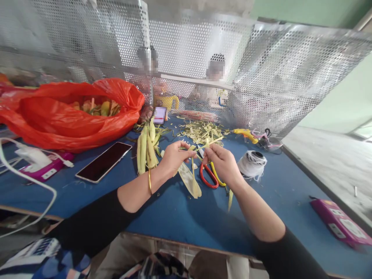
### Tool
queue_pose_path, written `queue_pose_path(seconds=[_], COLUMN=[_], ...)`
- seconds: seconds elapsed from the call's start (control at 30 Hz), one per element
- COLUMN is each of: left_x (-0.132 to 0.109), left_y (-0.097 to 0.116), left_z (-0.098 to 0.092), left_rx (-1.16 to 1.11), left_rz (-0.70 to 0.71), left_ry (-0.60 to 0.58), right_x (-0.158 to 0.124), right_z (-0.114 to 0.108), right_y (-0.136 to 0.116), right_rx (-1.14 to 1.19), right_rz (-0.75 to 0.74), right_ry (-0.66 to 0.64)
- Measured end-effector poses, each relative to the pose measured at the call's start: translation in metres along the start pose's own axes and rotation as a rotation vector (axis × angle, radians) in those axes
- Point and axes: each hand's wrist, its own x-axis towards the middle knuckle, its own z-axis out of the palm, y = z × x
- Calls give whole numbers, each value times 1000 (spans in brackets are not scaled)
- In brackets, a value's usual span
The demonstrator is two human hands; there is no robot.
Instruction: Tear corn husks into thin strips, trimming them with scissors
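In the middle of the blue table, my left hand [178,157] is closed in a pinch on a thin pale corn husk strip [194,166]. My right hand [222,161] pinches husk too, with a narrow strip pointing out past its fingers. A wider piece of husk [190,182] hangs or lies below my left fingers; I cannot tell which. Scissors [208,177], one handle red and the other yellow, lie under my right hand, their blades partly hidden. A bundle of whole corn husks [142,149] rests left of my left hand. Husk scraps [200,131] are heaped beyond both hands.
An open red plastic bag [69,131] with husk pieces stands at the left, near a phone [104,162] and a purple power strip [48,168]. White thread [251,166] and a yellow tool [246,135] lie right. A perforated metal screen [192,46] closes the back; people sit behind it.
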Motion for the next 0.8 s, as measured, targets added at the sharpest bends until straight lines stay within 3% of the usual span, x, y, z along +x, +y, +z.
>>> queue_pose_path(seconds=[0.2,0.47,0.8], left_x=[-2,-3,-4], left_y=[1,0,0], left_z=[1,1,3], left_rx=[28,39,76], left_rz=[-41,-20,-16], left_ry=[3,-32,-10], right_x=[0,-1,-2], right_z=[0,0,3], right_y=[5,-1,-2], right_rx=[-135,-261,-240], right_rz=[-2,123,119], right_ry=[-7,-11,-43])
